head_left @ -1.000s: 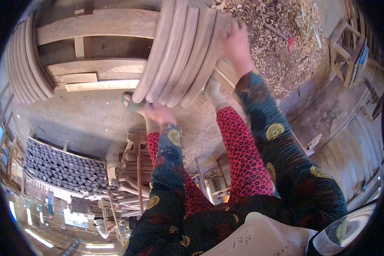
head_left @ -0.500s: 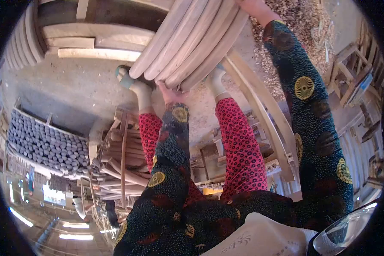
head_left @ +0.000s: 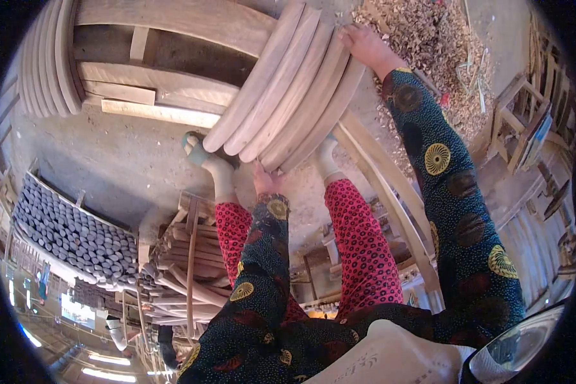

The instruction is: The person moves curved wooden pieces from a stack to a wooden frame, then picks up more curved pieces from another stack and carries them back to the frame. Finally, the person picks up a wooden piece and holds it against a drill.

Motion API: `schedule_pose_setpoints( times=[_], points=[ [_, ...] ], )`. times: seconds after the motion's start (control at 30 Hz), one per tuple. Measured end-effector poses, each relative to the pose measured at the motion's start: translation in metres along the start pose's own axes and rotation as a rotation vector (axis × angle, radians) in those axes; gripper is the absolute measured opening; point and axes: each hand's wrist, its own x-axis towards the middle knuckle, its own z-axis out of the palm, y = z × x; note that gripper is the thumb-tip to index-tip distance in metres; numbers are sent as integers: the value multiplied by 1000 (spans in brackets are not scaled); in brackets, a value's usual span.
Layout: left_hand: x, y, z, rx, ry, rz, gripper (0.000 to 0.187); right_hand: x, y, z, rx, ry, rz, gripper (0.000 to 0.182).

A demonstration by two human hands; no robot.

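Observation:
Several smooth, pale curved wooden slats (head_left: 281,83) lie side by side across a wooden frame in front of my legs. My left hand (head_left: 269,182) is at their near lower ends, thumb up against the wood and the other fingers partly hidden beneath. Near the far end of the outermost slat is my right hand (head_left: 368,48), its fingers bent over the edge. Between them, the two hands hold the slats from opposite ends.
Broad wooden boards (head_left: 173,16) of the frame run off left to another row of curved slats (head_left: 48,64). Wood shavings (head_left: 422,38) cover the floor at upper right. Long curved strips (head_left: 390,173) lean beside my leg. Stacked wood pieces (head_left: 73,224) stand at left.
The view has tilted, so the slats, both hands and the floor sit lower in the picture. The slats' far ends and my whole right hand now show. Both hands keep their hold.

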Motion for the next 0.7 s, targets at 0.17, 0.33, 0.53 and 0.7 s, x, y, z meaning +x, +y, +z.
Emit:
schedule_pose_setpoints(
  times=[0.17,0.33,0.53,0.7],
  points=[
    [-21,23,29,-72,104,-30,74,5,-4,7,143,-163,247,42],
    [-12,48,24,-118,210,97,75,17,-26,-29,65,8,293,41],
    [29,32,-1,-160,48,214,54,30,-40,-36,51,-63,279,31],
    [33,36,-8,-187,117,105,46,28,-24,-19,67,-48,248,37]
  ],
)
